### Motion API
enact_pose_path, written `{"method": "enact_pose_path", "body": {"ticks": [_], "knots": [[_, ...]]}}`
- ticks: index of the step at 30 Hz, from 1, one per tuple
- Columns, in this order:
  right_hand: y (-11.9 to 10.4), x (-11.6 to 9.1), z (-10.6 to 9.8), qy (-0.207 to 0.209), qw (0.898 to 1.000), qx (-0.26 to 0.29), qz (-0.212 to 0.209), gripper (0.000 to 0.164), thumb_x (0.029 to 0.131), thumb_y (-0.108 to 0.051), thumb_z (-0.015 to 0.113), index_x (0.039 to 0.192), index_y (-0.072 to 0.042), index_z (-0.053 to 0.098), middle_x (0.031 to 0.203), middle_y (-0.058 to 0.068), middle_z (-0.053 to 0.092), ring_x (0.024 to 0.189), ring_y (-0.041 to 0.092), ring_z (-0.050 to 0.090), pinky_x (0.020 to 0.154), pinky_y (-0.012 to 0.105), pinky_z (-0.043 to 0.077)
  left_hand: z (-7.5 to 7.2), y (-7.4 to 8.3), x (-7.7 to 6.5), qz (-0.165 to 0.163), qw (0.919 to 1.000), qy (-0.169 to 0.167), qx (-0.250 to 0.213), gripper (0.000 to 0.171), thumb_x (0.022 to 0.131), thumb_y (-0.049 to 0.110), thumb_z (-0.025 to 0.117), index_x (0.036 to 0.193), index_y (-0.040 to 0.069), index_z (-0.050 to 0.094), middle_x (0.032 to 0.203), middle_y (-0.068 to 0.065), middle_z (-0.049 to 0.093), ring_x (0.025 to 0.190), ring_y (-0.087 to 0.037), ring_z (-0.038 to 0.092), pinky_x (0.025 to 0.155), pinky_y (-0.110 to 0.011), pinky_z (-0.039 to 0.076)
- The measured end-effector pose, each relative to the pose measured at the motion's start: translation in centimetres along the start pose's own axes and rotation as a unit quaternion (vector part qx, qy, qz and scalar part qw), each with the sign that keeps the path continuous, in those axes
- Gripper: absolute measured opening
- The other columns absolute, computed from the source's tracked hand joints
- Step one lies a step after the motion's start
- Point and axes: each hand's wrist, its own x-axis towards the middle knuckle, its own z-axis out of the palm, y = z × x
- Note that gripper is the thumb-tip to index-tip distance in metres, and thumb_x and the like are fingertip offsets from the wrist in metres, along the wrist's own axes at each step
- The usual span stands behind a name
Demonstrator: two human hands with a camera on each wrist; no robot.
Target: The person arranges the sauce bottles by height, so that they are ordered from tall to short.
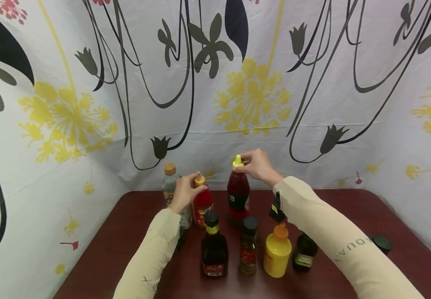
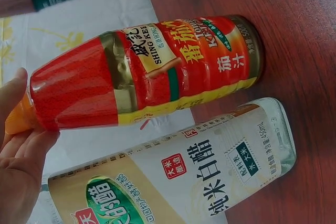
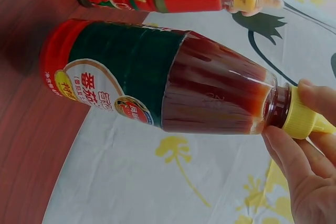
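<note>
In the head view my left hand (image 1: 185,193) pinches the orange cap of a red ketchup bottle (image 1: 202,205), which stands at the left. The left wrist view shows the red and yellow label of that ketchup bottle (image 2: 178,74) facing up. My right hand (image 1: 258,165) grips the yellow nozzle cap (image 3: 301,113) of a darker ketchup bottle (image 1: 238,189) with a dark green label. Thumb and fingers close around that cap from both sides. Both bottles are roughly upright; whether their bases touch the table I cannot tell. A clear rice vinegar bottle (image 2: 184,169) stands beside the left ketchup bottle.
Nearer on the dark red table (image 1: 107,257) are a dark sauce bottle (image 1: 214,253), a slim black-capped bottle (image 1: 248,251), a yellow squeeze bottle (image 1: 277,253) and a small dark bottle (image 1: 305,253). My right sleeve partly covers a green lid (image 1: 382,243). Patterned cloth hangs behind.
</note>
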Motion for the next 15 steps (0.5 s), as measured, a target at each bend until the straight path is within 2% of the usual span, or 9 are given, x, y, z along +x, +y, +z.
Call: {"method": "enact_pose_path", "body": {"ticks": [6, 15], "knots": [[-0.6, 0.9, 1.0, -0.003, 1.000, -0.002, 0.017, 0.037, 0.075, -0.016, 0.071, 0.109, -0.002, 0.063, 0.107, 0.015, 0.060, 0.091, 0.026, 0.060, 0.072, 0.036, 0.050, -0.1, 0.0, 0.1, 0.008, 1.0000, 0.000, 0.004, 0.039, 0.075, 0.011, 0.070, 0.111, 0.000, 0.060, 0.097, -0.012, 0.063, 0.080, -0.020, 0.060, 0.069, -0.031, 0.050], [-0.4, 1.6, 2.8, -0.017, 0.999, 0.009, 0.029, 0.031, 0.075, -0.013, 0.071, 0.103, -0.002, 0.065, 0.102, 0.013, 0.063, 0.092, 0.025, 0.059, 0.073, 0.034, 0.049, 0.0, -0.1, 0.2, 0.002, 1.0000, 0.001, 0.006, 0.034, 0.075, 0.012, 0.070, 0.107, 0.001, 0.062, 0.094, -0.010, 0.064, 0.080, -0.019, 0.060, 0.070, -0.031, 0.050]]}}
